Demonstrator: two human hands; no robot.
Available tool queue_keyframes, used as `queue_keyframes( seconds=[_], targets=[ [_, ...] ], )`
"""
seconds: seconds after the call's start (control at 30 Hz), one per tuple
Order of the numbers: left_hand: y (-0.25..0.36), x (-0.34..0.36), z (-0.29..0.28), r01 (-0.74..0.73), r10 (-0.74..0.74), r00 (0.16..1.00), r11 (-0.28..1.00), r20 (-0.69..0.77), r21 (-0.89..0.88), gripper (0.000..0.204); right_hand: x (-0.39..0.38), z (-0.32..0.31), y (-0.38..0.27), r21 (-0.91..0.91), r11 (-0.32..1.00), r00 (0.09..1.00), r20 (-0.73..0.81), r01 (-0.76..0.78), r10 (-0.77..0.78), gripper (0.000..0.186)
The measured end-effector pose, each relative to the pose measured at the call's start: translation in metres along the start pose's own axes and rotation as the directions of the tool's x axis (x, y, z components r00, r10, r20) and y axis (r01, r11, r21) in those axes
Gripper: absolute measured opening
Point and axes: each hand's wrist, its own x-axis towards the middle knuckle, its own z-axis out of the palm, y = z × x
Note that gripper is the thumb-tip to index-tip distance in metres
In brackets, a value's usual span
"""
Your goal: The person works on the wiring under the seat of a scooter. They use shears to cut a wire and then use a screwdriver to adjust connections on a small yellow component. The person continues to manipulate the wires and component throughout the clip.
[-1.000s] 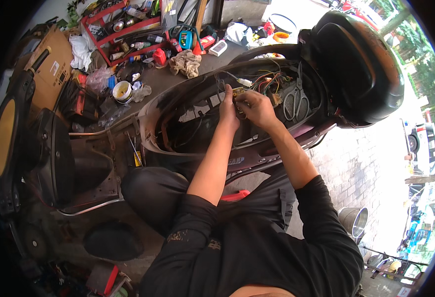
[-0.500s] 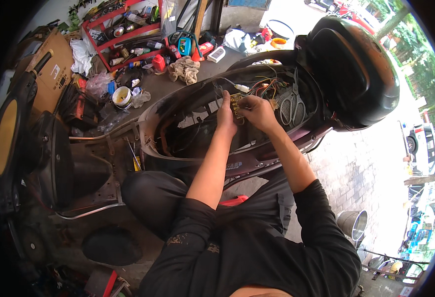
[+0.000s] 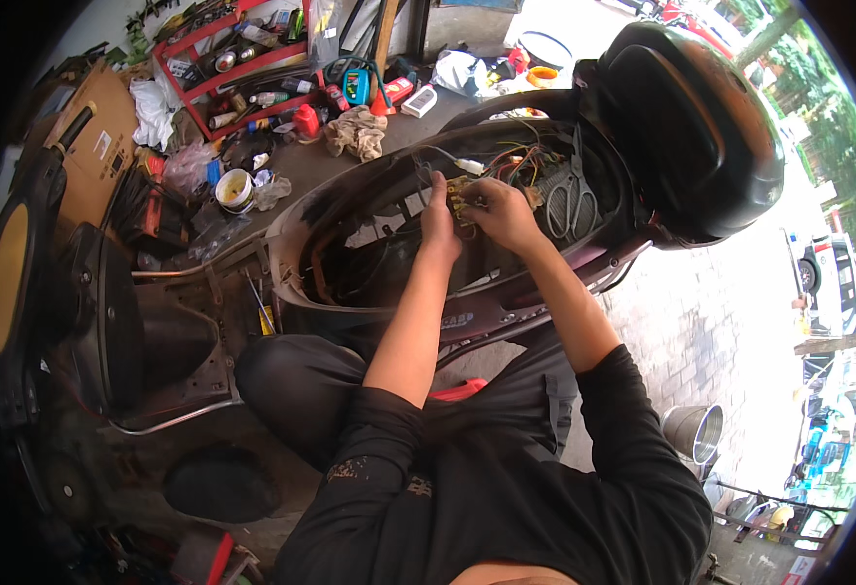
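Note:
Above the open seat compartment of a scooter (image 3: 287, 229), my left hand (image 3: 440, 229) grips a small yellowish terminal block (image 3: 458, 193), thumb pointing up along its side. My right hand (image 3: 503, 212) is closed at the block's right side, its fingertips pinched against it. What lies between those fingertips is too small to make out. A white plug (image 3: 468, 167) on a grey cable sits just beyond the block. Several coloured wires (image 3: 519, 164) spread to the right of it. Scissors (image 3: 572, 200) with grey handles rest at the compartment's right end.
A black top box (image 3: 696, 136) is mounted at the scooter's rear, on the right. Beyond the scooter are a tan rag (image 3: 356, 134), a white tub (image 3: 236, 191) and a red rack (image 3: 194, 97) of bottles. A yellow-handled screwdriver (image 3: 266, 318) lies on the footboard. A metal bucket (image 3: 692, 432) stands at right.
The view has shifted slightly. Both hands stay at the terminal block, and the right fingers have turned a little against it.

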Motion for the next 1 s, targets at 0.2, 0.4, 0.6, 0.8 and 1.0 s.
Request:
queue_keyframes(
  seconds=[0.2, 0.4, 0.6, 0.8, 1.0],
  targets=[
    [-0.005, 0.004, 0.004, -0.027, 0.027, 1.0, 1.0, 0.007, -0.007, 0.055, -0.001, 0.003, 0.013, 0.141, 0.989, 0.999, 0.016, -0.047, 0.045, 0.027],
    [-0.002, 0.001, 0.003, -0.015, 0.015, 1.0, 1.0, -0.016, 0.01, 0.053, 0.0, 0.0, 0.0, -0.023, 0.999, 0.999, 0.024, -0.048, 0.049, 0.027],
    [-0.002, 0.0, 0.006, -0.007, 0.012, 0.997, 0.998, -0.078, 0.067, 0.052, -0.001, 0.001, 0.008, 0.204, 0.974, 0.994, 0.052, -0.102, 0.093, 0.028],
    [-0.002, 0.002, 0.004, -0.004, 0.006, 0.999, 0.999, -0.051, 0.042, 0.053, 0.0, 0.0, 0.001, -0.053, 0.998, 1.0, 0.013, -0.023, 0.024, 0.023],
    [-0.004, 0.002, 0.004, -0.004, 0.007, 0.998, 0.998, -0.055, 0.056, 0.054, -0.001, 0.003, 0.008, 0.206, 0.975, 0.996, 0.05, -0.079, 0.07, 0.022]
  ],
)
